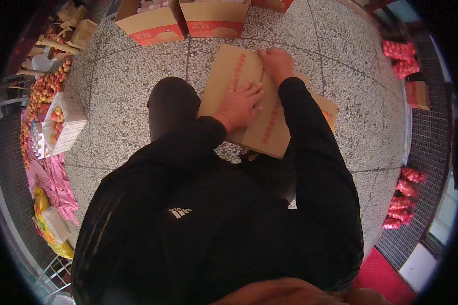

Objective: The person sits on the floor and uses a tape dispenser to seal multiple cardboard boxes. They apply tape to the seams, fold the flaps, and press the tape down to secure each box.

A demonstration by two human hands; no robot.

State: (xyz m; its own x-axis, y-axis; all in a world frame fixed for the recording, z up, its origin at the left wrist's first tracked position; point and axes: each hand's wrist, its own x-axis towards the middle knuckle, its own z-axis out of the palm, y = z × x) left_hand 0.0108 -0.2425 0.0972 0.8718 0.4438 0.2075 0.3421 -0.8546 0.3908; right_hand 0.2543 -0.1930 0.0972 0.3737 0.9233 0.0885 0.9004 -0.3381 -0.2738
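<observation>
Before me on the floor sits a cardboard box (269,118), its top flaps folded in to meet along a slanting seam. Red writing runs along both flaps. My left hand (242,103) lies flat on the top near the seam, fingers spread and holding nothing. At the far edge of the box, my right hand (278,65) is curled into a loose fist beside the seam. Whether anything is inside its fingers is hidden. A cardboard side with an orange print (329,119) shows past my right forearm. My bent knee (173,103) is left of the box.
Two open cartons (158,28) (215,23) stand beyond the box on the speckled floor (118,126). Leftward are piled apples (47,89), a white plastic crate (70,126), pink sheeting (55,183) and a yellow bag (47,225). Red mesh bags (402,198) line the right side.
</observation>
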